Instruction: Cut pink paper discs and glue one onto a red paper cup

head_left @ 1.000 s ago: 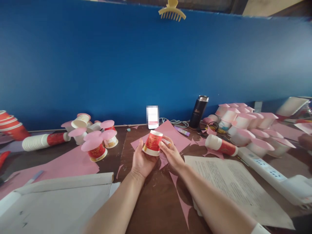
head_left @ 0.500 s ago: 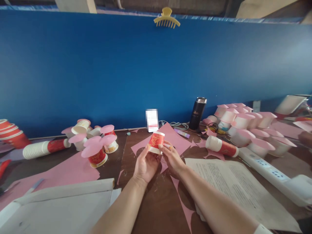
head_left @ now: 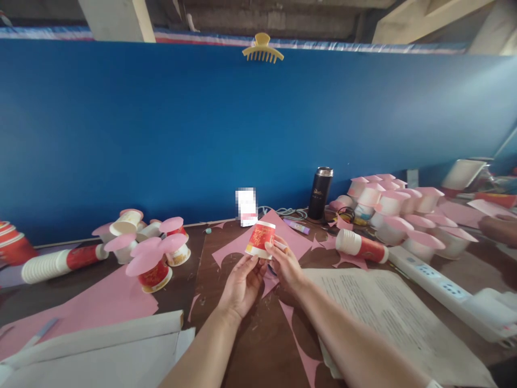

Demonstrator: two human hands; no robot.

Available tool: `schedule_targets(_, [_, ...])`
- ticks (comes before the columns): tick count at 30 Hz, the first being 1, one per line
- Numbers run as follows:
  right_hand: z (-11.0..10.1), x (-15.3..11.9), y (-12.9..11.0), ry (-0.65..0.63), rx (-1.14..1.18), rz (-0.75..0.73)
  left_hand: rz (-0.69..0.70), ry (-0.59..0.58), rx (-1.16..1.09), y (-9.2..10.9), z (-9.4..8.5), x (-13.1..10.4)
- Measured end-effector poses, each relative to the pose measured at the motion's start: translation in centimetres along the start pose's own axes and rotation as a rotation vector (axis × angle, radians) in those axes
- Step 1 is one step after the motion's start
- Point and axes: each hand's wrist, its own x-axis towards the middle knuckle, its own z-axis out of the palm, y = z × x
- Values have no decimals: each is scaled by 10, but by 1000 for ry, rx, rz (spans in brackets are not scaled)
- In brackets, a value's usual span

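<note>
A red paper cup (head_left: 262, 239) with gold print and white bands is held up over the middle of the table. My right hand (head_left: 285, 258) grips it from the right, thumb across its front and the other fingers partly behind. My left hand (head_left: 242, 285) is just below and left, fingers curled, with the thumb tip at the cup's lower edge; its other fingertips are partly hidden. Under and behind the cup lies a cut sheet of pink paper (head_left: 297, 242). A purple glue stick (head_left: 297, 226) lies behind it to the right.
Cups with pink discs (head_left: 147, 256) stand left, beside a lying cup stack (head_left: 48, 265). On the right are a black thermos (head_left: 320, 194), many pink-topped cups (head_left: 391, 202), another cup stack (head_left: 361, 246), a power strip (head_left: 432, 277) and a printed sheet (head_left: 379, 312). Another person's hand (head_left: 498, 229) shows far right.
The view has tilted up and turned slightly right. My left thumb has slid from the cup's left side to its lower edge. The right hand still holds the cup.
</note>
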Motion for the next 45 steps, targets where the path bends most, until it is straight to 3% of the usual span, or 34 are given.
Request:
schedule_targets(4, [-3, 1, 5, 43, -25, 4, -1, 54, -7, 0, -1, 1])
schedule_targets(7, [-11, 7, 10, 206, -127, 7, 18, 91, -2, 1, -1, 2])
schedule_targets(9, [-17, 11, 8, 360, -241, -75, 47, 128, 13, 1, -2, 3])
schedule_targets(11, [-19, 11, 3, 423, -339, -249, 81, 161, 35, 1, -4, 5])
schedule_targets(13, [-17, 7, -3, 383, -457, -406, 97, 183, 54, 1, -6, 7])
schedule_targets(18, [-3, -15, -11, 87, -813, -547, 114, 226, 60, -1, -8, 10])
schedule_targets(20, [0, -19, -12, 30, -904, -597, 132, 228, 76, -2, -7, 9])
schedule_targets(30, [-3, -15, -9, -49, -1046, -624, 135, 147, 214, -5, -6, 9])
schedule_targets(45, [-3, -14, -5, -89, -1076, -622, 134, 124, 285, -6, -10, 10])
